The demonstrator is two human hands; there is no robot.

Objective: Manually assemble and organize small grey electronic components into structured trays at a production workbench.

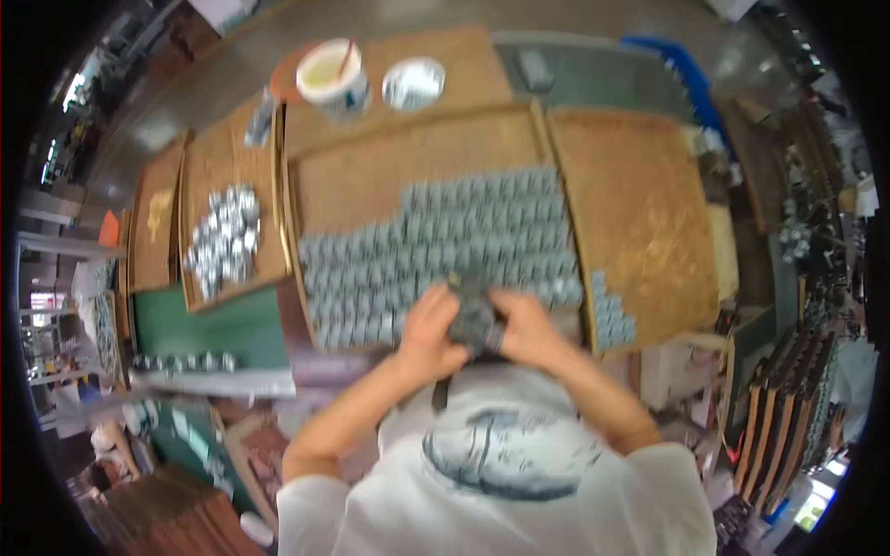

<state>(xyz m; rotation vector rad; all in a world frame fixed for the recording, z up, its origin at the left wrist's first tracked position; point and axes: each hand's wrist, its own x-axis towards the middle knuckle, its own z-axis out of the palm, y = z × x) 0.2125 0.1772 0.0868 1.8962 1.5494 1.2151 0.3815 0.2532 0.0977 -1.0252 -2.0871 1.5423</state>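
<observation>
Straight ahead of the hands, close up against them, rows of grey parts (pixel 482 222) pack the near portion of a wooden tray (pixel 352 190), the first rows running in right beneath the fingers. Right of the grip, a second tray (pixel 649 176) carries a small cluster of pale grey pieces (pixel 611 313) at its near left corner. Left of it, another tray (pixel 215 171) holds a heap of shiny silver pieces (pixel 222 236). Well beyond the hands stand a white bucket (pixel 320 90) with a red stick (pixel 346 59) in it and, just beside, a round silvery disc (pixel 413 84).

The left hand (pixel 429 331) and right hand (pixel 527 329) close in from either side on a dark grey part (pixel 474 322), clamped between them in front of the white shirt (pixel 501 473). Fingers cover its sides and blur smears it, so I can't make out its shape or the exact finger contact; the hands also hide some of the nearest rows.

Left of the grip shows a green tabletop (pixel 209 324); far right, slatted dark racks (pixel 783 422) lean by a cluttered workshop edge. Another person (pixel 111 449) is partly visible, low on the far left.
</observation>
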